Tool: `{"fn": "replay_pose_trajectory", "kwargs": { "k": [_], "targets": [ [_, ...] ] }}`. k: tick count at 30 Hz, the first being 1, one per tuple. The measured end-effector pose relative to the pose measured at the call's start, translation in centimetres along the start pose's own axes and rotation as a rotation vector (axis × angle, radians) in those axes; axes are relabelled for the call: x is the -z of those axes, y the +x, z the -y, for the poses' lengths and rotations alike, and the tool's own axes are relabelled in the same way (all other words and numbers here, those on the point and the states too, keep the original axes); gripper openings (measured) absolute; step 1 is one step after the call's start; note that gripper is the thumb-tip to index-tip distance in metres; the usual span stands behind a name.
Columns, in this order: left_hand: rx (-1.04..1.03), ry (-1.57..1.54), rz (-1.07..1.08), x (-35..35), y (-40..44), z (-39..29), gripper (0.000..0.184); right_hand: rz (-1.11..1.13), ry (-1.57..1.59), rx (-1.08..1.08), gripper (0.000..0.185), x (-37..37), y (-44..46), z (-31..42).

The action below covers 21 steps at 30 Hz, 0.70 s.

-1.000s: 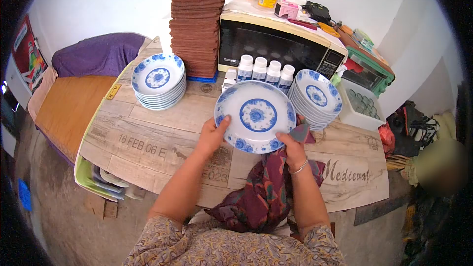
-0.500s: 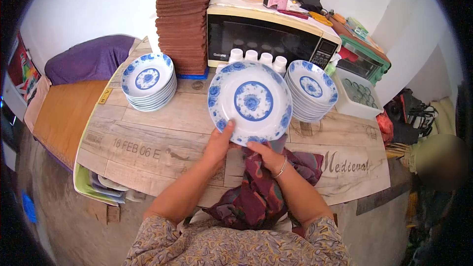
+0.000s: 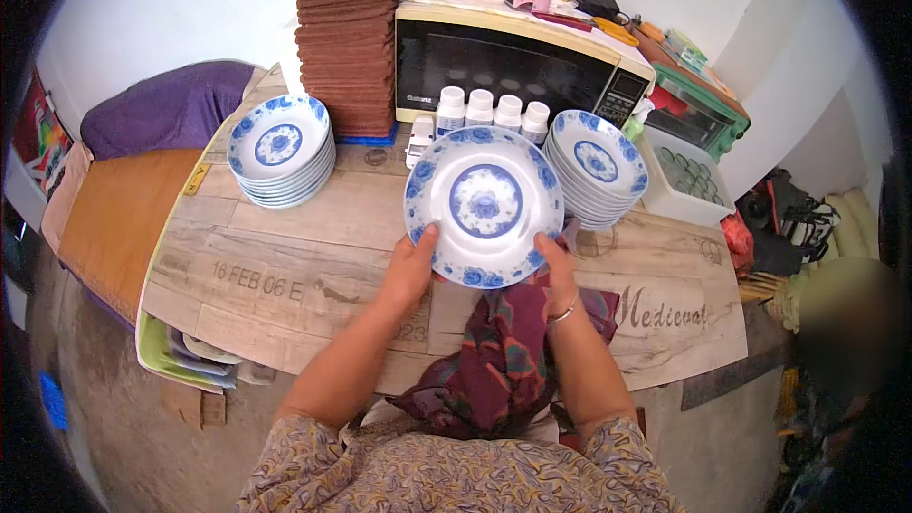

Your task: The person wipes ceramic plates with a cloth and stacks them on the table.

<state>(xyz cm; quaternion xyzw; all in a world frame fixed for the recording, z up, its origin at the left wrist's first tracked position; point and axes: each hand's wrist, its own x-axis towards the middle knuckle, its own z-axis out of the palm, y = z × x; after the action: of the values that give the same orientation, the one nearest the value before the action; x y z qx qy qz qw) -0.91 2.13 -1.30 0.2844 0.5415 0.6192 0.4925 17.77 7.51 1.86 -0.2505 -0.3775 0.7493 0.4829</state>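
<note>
A white plate (image 3: 484, 201) with blue flowers is held up in front of me, tilted so its face shows. My left hand (image 3: 411, 264) grips its lower left rim, thumb on top. On the lower right rim is my right hand (image 3: 556, 271), its thumb also on the face and its other fingers hidden beneath. A dark red patterned cloth (image 3: 484, 351) hangs by my right hand and spreads over the table's front edge; whether the fingers hold it too is hidden. Matching plates stand in a left stack (image 3: 280, 147) and a right stack (image 3: 597, 166).
Behind the plate are several white bottles (image 3: 480, 106) and a microwave (image 3: 513, 62). Folded brown towels (image 3: 350, 52) rise in a tall pile beside it. A white bin (image 3: 684, 176) of glasses sits at the right of the wooden table (image 3: 256, 247). A bench (image 3: 133, 214) adjoins the left.
My right hand has shifted right and up along the rim, so the hands are now farther apart. The plate has dropped slightly and leveled, showing more of the bottles behind it.
</note>
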Motion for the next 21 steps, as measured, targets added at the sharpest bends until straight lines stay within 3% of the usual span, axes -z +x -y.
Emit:
{"fn": "replay_pose_trajectory", "kwargs": {
  "k": [2, 6, 10, 11, 14, 17, 18, 21],
  "targets": [
    [-0.039, -0.071, -0.108, -0.5, 0.4, 0.8, 0.035, 0.038, -0.065, -0.065, 0.046, 1.7, 0.3, -2.2],
    [0.013, -0.164, -0.096, -0.8, -0.4, -0.4, 0.033, 0.186, -0.379, -0.225, 0.052, -0.5, -1.0, -3.8],
    [0.091, -0.098, -0.021, -0.2, -0.6, -1.1, 0.031, 0.146, -0.105, -0.145, 0.065, -0.3, -0.1, -3.4],
    [0.112, -0.048, -0.006, 0.0, -0.7, -1.3, 0.031, 0.068, -0.199, -0.094, 0.069, 1.4, 0.2, -2.8],
    [0.103, 0.096, 0.097, -0.4, -1.3, -1.8, 0.029, -0.109, 0.117, 0.098, 0.081, 0.6, 1.7, 0.1],
    [0.116, 0.077, 0.172, -0.8, -1.2, 0.4, 0.033, 0.212, 0.368, -0.017, 0.08, 2.7, 2.3, 0.6],
    [0.085, 0.132, 0.203, -0.5, -0.9, 0.8, 0.03, 0.343, 0.38, -0.013, 0.069, 3.0, 2.6, 0.2],
    [-0.051, -0.027, 0.118, -0.1, 0.1, 1.8, 0.029, 0.247, 0.232, -0.046, 0.069, 3.3, 2.7, -2.2]
  ]
}}
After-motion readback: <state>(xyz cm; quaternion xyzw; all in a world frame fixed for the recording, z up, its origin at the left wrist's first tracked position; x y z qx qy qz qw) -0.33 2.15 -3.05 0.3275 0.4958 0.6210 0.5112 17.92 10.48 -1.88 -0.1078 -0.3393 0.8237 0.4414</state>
